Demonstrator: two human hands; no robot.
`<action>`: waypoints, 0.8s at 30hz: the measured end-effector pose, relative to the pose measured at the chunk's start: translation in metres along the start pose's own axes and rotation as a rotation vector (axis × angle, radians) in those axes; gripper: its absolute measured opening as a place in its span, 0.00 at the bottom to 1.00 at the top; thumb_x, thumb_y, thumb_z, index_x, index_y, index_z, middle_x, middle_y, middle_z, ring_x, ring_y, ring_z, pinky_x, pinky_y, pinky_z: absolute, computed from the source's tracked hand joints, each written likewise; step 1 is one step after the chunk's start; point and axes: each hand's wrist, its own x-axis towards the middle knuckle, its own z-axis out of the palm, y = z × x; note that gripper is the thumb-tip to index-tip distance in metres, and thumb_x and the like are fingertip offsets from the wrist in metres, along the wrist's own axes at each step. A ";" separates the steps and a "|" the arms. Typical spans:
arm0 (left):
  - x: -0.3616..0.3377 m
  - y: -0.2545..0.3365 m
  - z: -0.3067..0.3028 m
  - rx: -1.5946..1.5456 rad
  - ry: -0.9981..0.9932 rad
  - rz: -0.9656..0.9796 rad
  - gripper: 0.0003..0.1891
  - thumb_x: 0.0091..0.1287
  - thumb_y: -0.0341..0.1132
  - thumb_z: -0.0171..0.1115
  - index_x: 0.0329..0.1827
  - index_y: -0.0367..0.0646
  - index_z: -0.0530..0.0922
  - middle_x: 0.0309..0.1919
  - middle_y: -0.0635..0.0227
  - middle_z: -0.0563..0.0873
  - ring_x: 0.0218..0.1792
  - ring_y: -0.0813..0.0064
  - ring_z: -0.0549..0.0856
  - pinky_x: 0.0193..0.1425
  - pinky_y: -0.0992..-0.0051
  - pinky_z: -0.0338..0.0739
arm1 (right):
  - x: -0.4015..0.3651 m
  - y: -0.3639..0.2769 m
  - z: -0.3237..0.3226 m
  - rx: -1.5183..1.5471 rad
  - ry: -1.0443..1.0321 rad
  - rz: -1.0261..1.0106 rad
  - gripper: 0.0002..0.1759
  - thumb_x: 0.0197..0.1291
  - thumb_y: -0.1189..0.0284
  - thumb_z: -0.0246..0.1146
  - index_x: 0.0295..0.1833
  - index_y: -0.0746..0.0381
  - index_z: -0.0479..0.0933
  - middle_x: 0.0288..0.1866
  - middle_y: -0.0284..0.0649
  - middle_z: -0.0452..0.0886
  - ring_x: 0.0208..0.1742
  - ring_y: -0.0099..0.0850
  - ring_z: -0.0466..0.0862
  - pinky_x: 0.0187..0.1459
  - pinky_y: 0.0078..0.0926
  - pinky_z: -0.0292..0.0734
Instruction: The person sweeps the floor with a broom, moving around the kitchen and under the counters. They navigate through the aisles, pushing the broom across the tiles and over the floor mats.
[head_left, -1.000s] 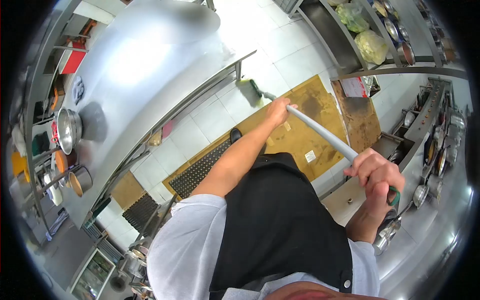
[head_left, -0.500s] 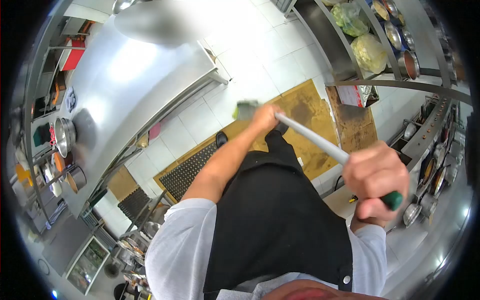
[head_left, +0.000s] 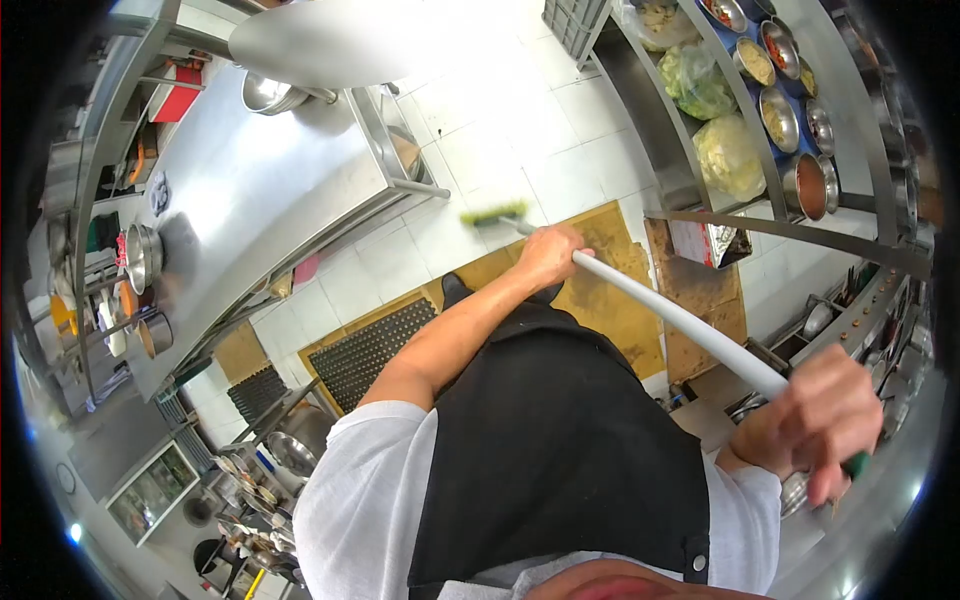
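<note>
Since half a second ago, the right hand (head_left: 815, 420) has dropped lower and further right, and the broom head (head_left: 493, 212) now shows sharp, clear of the left hand (head_left: 548, 255).

Seen from above, a person in a black apron sweeps a kitchen floor. The left hand is wrapped tight round the grey handle (head_left: 680, 325) partway down, and the right hand is closed round its green top end. The green broom head sits low over the white floor tiles (head_left: 500, 130), just beside a brown cardboard sheet (head_left: 610, 295) and near the leg of a steel table (head_left: 260, 190). Sweeping well here probably means keeping the bristles flat, steering with the lower hand, pivoting at the upper one, and using short strokes that do not snag the table leg or the cardboard's edge.
</note>
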 end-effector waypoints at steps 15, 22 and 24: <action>0.147 -0.217 -0.094 0.077 0.241 -0.404 0.15 0.69 0.46 0.71 0.32 0.44 0.87 0.38 0.56 0.88 0.49 0.48 0.87 0.53 0.50 0.81 | 0.081 0.160 0.026 -0.238 0.465 0.322 0.13 0.55 0.74 0.72 0.25 0.65 0.75 0.24 0.42 0.77 0.32 0.44 0.85 0.36 0.37 0.81; 0.078 -0.066 -0.026 -0.211 -0.310 0.333 0.09 0.55 0.41 0.78 0.33 0.49 0.87 0.32 0.59 0.88 0.39 0.48 0.88 0.44 0.52 0.82 | 0.047 0.008 -0.024 -0.084 0.588 0.248 0.20 0.67 0.65 0.67 0.21 0.59 0.78 0.15 0.34 0.77 0.19 0.32 0.84 0.17 0.21 0.69; 0.068 -0.034 -0.003 -0.275 -0.643 0.561 0.11 0.54 0.44 0.77 0.36 0.52 0.88 0.34 0.61 0.89 0.41 0.50 0.89 0.43 0.52 0.83 | 0.063 -0.010 -0.036 -0.040 0.291 0.311 0.17 0.65 0.66 0.65 0.21 0.55 0.77 0.15 0.31 0.78 0.18 0.27 0.84 0.17 0.19 0.73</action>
